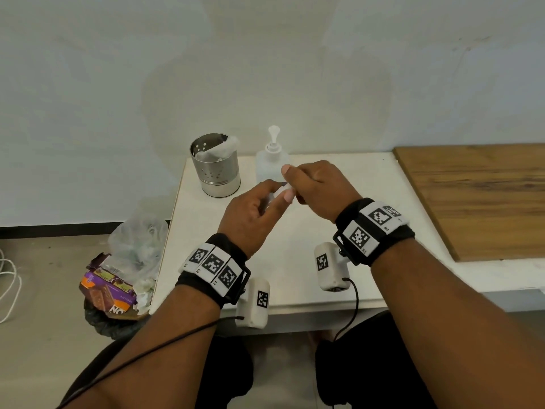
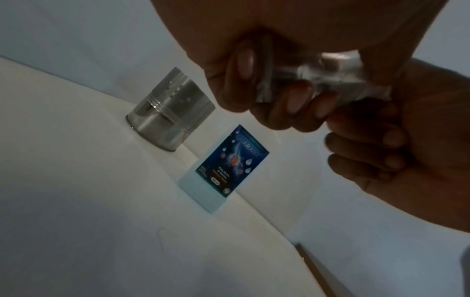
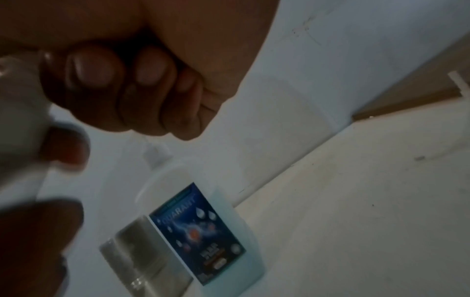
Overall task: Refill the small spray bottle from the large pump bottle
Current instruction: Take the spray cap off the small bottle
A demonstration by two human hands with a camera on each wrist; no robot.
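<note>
The small clear spray bottle (image 1: 279, 192) is held in the air over the white table (image 1: 295, 276), between both hands. My left hand (image 1: 269, 200) curls its fingers round the bottle's body (image 2: 287, 80). My right hand (image 1: 290, 184) grips the bottle's other end, thumb on top, fingers curled under (image 3: 106, 80); whether that end is a cap I cannot tell. The large pump bottle (image 1: 272, 168) stands upright just behind the hands at the table's back edge, its white pump head up. Its blue label (image 2: 230, 162) faces the wrist cameras (image 3: 201, 231).
A perforated steel cup (image 1: 215, 168) with tissue inside stands left of the pump bottle. A wooden board (image 1: 477, 199) lies on the right of the table. A bin with wrappers and a plastic bag (image 1: 124, 278) sits on the floor at the left.
</note>
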